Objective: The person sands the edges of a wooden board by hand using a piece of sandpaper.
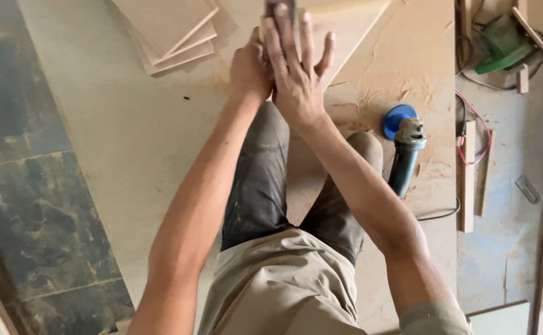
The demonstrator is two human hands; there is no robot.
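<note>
I kneel on a large pale plywood sheet (129, 124) covered with sawdust. Both arms stretch forward to the top of the view. My right hand (296, 68) lies flat, fingers spread, pressing down on a small dark sanding block (281, 7) that is mostly cut off by the frame edge. Beside it, my left hand (250, 68) is closed against the block's near side, under the right hand's thumb. Beneath them lies a lighter wooden board (352, 25).
A blue angle grinder (403, 146) with a blue disc lies by my right knee, its cable trailing right. Stacked plywood offcuts (169, 31) sit at the top left. Wood strips (468, 180), red wire and a green tool (507, 43) lie on the floor at right. Dark tiles (30, 205) are at left.
</note>
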